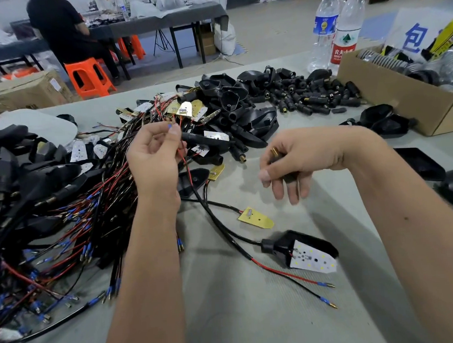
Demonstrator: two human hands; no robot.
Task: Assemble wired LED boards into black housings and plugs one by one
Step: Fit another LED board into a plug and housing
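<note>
Left of the left hand [154,155], a wire tangle [62,209] of red and black leads with blue-sleeved tips runs off the frame edge, half burying flat white boards [78,152]. The left hand pinches a thin red wire [183,158] between thumb and forefinger; its far end is lost in the pile. Between the hands lie yellow boards [256,218] on black cable. The right hand [294,164] is curled around a black plug [287,176] with a brass tip, mostly hidden by fingers. Below it sits a glossy housing [305,243] holding a white dotted board. Beyond both, loose housings [231,101] and plugs [308,96] heap up.
</note>
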